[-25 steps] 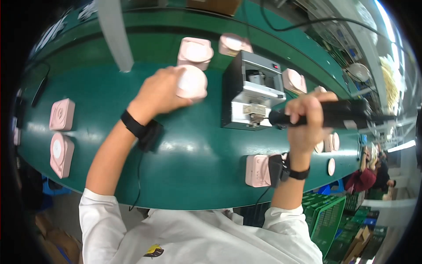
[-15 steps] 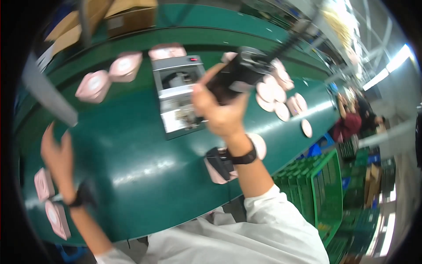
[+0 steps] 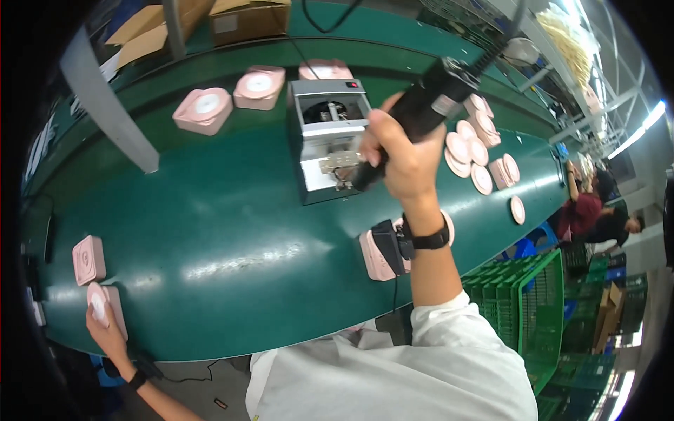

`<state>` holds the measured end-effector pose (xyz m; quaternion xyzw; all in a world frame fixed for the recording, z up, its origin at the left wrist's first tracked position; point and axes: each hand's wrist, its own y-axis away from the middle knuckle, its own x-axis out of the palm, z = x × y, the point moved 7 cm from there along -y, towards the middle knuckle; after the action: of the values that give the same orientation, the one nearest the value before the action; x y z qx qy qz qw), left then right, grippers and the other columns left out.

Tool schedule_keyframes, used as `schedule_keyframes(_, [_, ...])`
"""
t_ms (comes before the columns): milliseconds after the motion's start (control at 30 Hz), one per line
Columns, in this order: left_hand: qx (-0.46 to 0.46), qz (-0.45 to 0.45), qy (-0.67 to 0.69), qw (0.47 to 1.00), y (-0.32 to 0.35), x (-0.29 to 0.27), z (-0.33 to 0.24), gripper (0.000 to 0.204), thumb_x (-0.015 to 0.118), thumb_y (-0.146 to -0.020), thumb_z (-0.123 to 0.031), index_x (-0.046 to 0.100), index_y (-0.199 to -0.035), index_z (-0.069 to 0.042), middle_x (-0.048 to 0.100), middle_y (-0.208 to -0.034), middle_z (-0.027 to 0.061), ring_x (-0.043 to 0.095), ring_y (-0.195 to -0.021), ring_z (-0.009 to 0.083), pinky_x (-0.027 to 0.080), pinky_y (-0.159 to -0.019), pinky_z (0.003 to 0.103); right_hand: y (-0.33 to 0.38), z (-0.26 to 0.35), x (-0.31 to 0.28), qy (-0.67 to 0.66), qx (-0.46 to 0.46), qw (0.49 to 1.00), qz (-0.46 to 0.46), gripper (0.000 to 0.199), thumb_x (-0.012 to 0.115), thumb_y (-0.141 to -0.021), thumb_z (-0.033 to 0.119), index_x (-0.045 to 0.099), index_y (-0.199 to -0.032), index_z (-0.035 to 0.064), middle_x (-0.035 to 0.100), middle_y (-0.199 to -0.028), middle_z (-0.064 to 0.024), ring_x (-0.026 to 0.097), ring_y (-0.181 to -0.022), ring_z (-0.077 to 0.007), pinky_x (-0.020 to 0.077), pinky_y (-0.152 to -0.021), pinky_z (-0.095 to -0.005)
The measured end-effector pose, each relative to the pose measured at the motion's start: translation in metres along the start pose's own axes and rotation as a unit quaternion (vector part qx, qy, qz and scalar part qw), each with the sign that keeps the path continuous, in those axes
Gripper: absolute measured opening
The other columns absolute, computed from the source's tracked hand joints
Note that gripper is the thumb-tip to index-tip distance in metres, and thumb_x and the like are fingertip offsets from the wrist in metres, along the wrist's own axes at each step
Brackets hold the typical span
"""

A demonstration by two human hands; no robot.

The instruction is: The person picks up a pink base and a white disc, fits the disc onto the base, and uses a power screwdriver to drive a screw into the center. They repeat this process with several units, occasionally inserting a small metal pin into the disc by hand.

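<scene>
While the right hand (image 3: 409, 161) is clamped around the black driver (image 3: 435, 98), the left hand (image 3: 107, 335) touches a pink housing (image 3: 116, 309), green table's (image 3: 239, 217) left end; grip unclear. Probably light, stiff, slick; pinch opposite sides.

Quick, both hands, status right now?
Left hand: touching the nearer pink case at far left; whether it grips cannot be told.
Right hand: closed around a black corded tool.

Black power tool (image 3: 430, 102): tip (image 3: 363, 175) was blurred; cable (image 3: 495, 52) was cut off above. Pink case (image 3: 115, 303): was partly hidden by left hand (image 3: 107, 333).
</scene>
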<state>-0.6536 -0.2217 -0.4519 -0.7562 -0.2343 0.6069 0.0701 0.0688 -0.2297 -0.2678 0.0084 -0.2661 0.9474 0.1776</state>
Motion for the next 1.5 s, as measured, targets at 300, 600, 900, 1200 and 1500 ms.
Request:
schedule_keyframes(300, [0.221,0.072,0.212,0.949,0.068,0.013,-0.255,0.066,0.077,-0.093,-0.03,0.052,-0.143,0.006,0.052,-0.15,0.0286,0.053,-0.135,0.0428,0.041,-0.113,0.05,0.041,0.026,0.044,-0.116,0.022,0.993,-0.009,0.016,0.079,-0.084,0.005,0.064,-0.089,0.0028,0.058,-0.071,0.004,0.054,-0.061,-0.005,0.0428,-0.053,-0.0247])
schedule_keyframes(600, [0.419,0.167,0.295,0.842,0.153,0.007,-0.469,0.062,0.085,-0.082,-0.033,0.063,-0.13,-0.002,0.066,-0.128,0.0211,0.058,-0.12,0.0461,0.044,-0.098,0.054,0.059,0.027,0.073,-0.114,-0.04,0.991,0.052,0.026,0.081,-0.077,0.005,0.061,-0.094,0.0026,0.06,-0.076,0.0031,0.053,-0.065,-0.0046,0.045,-0.057,-0.0252])
schedule_keyframes(900, [0.393,0.187,0.308,0.846,0.159,0.016,-0.475,0.088,0.09,-0.073,-0.04,0.053,-0.144,-0.002,0.053,-0.151,0.017,0.053,-0.13,0.0375,0.036,-0.11,0.051,0.077,0.011,0.057,-0.065,-0.051,0.991,0.108,0.02,0.069,-0.093,0.003,0.05,-0.101,0.0023,0.063,-0.075,-0.0078,0.058,-0.059,-0.0114,0.0511,-0.056,-0.0273])
schedule_keyframes(1200, [0.373,0.198,0.327,0.845,0.156,0.018,-0.473,0.093,0.094,-0.066,-0.039,0.054,-0.142,-0.004,0.052,-0.151,0.0153,0.053,-0.131,0.034,0.036,-0.11,0.051,0.076,-0.005,0.073,-0.047,-0.036,0.992,0.113,0.024,0.072,-0.09,0.003,0.051,-0.101,0.0018,0.063,-0.079,-0.0077,0.059,-0.064,-0.0113,0.0511,-0.06,-0.0269])
schedule_keyframes(1500, [0.374,0.207,0.318,0.846,0.157,0.021,-0.474,0.093,0.094,-0.067,-0.039,0.054,-0.143,-0.005,0.052,-0.152,0.015,0.053,-0.132,0.0338,0.036,-0.11,0.051,0.077,-0.007,0.074,-0.053,-0.005,0.992,0.113,0.022,0.072,-0.089,-0.001,0.054,-0.101,0.0009,0.064,-0.081,-0.0075,0.061,-0.066,-0.0105,0.0506,-0.061,-0.0262])
